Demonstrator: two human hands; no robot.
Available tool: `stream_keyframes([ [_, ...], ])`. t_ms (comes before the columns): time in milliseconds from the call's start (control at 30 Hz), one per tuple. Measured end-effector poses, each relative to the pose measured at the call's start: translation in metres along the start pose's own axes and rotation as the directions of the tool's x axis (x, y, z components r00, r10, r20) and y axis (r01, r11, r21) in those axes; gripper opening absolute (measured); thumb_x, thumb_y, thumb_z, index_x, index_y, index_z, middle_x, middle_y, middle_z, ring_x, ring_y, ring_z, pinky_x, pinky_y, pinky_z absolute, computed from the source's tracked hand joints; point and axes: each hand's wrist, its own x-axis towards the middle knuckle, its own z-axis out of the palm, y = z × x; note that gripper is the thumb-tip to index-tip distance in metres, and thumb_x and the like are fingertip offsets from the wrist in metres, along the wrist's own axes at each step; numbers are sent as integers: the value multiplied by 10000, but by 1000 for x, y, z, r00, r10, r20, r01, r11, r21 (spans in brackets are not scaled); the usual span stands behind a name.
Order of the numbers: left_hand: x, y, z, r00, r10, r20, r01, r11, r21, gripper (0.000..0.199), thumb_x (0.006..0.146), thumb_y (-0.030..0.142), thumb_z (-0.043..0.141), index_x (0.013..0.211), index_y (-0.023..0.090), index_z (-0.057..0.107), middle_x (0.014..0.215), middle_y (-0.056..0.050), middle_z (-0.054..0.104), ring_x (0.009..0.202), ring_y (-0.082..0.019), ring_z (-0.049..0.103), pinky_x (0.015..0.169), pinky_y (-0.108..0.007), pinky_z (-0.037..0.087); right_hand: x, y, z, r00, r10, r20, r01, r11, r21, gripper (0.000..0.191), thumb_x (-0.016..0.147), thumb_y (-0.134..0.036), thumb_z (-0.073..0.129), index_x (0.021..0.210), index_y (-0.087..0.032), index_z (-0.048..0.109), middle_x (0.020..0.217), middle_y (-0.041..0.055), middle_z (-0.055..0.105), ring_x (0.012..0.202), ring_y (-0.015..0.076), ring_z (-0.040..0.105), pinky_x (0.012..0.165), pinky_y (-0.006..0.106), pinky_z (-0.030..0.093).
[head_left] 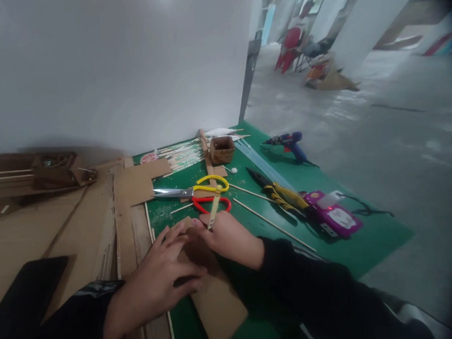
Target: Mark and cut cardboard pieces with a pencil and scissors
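Bending over the far end of the brown card (222,307), the L hand (152,280) has its fingers curled and its thumb apart; can't tell if it grips tight. The R hand (232,239) is close by w/ its fingers shut on a pale strip (214,210) that has dark marks. The card lies under and b/w the hands, and its near end sticks out toward the body.

The card could slip or twist b/c that near end has no hand on it. If it did, the strip might tilt and the marks would not line up. The strip's top pokes over the scissors (191,192), just past the hands, so a fast push could bump the loops and swing the blades, which point left.

Thin sticks (273,223) lie right of the R hand, where a sleeve (290,266) could roll them. Farther right, the pliers (283,197) touch or nearly touch the purple box (336,217), so a knock to one may shove both on the green desk (379,238).
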Motion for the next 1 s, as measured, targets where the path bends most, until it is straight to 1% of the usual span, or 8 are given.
stream_keyframes([
  [67, 0, 1, -1, 1000, 6, -9, -6, 1000, -5, 242, 893, 370, 659, 1120, 441, 708, 1517, -49, 412, 1461, -356, 244, 1105, -661, 275, -2, 0, 0, 1000, 3, -7, -3, 1000, 2, 375, 1011, -287, 436, 723, -165, 642, 628, 24, 614, 537, 129, 451, 547, 288, 242],
  [200, 2, 3, -4, 1000, 16, 4, -16, 1000, -21, 197, 907, 375, 637, 1081, 400, 727, 1548, -49, 375, 1479, -354, 201, 1113, -659, 259, -7, 0, 0, 1000, -10, 15, 10, 1000, 14, 416, 1011, -303, 429, 667, -173, 622, 589, 16, 595, 529, 129, 449, 543, 280, 256],
  [300, 1, 2, -4, 1000, 2, 10, -2, 999, -41, 187, 909, 397, 631, 1066, 396, 731, 1558, -36, 363, 1477, -360, 206, 1111, -664, 261, -11, -2, -1, 1000, -15, 2, 15, 1000, 21, 399, 1020, -309, 398, 720, -172, 623, 649, 29, 620, 574, 140, 480, 560, 276, 273],
  [533, -2, -2, 2, 998, 29, -63, -33, 998, -51, 176, 882, 385, 668, 1038, 366, 750, 1536, -27, 397, 1471, -370, 219, 1135, -647, 238, -22, -2, -2, 1000, 8, 20, -9, 998, 67, 397, 1017, -316, 389, 694, -192, 583, 601, -1, 579, 535, 131, 478, 530, 261, 280],
  [733, 0, -2, 0, 1000, 30, 5, -29, 998, -61, 153, 888, 366, 663, 1018, 386, 740, 1503, -3, 415, 1476, -368, 191, 1122, -678, 217, -35, -5, -4, 999, 28, 47, -32, 996, 84, 416, 1005, -310, 405, 616, -210, 515, 533, -24, 518, 473, 120, 393, 502, 271, 246],
  [833, 0, -3, -1, 1000, 30, 0, -30, 997, -77, 170, 891, 369, 659, 1041, 396, 735, 1482, -12, 433, 1475, -363, 191, 1127, -670, 210, -42, -7, -6, 998, 44, 40, -47, 996, 79, 406, 1015, -326, 380, 650, -210, 512, 574, -7, 547, 516, 134, 447, 525, 276, 262],
  [900, 0, -3, -1, 999, 27, -21, -28, 996, -84, 170, 887, 383, 663, 1037, 383, 742, 1467, -17, 451, 1468, -364, 212, 1137, -656, 209, -46, -8, -7, 998, 26, 59, -30, 997, 65, 403, 1020, -331, 366, 674, -209, 532, 616, 10, 586, 564, 149, 496, 553, 280, 280],
  [1000, -1, -2, 0, 999, 21, -41, -24, 996, -82, 191, 878, 400, 670, 1049, 361, 746, 1436, -34, 486, 1457, -368, 239, 1144, -638, 217, -50, -8, -7, 996, -7, 87, 4, 999, 42, 421, 1022, -342, 360, 674, -212, 560, 622, 16, 608, 564, 154, 507, 559, 285, 286],
])
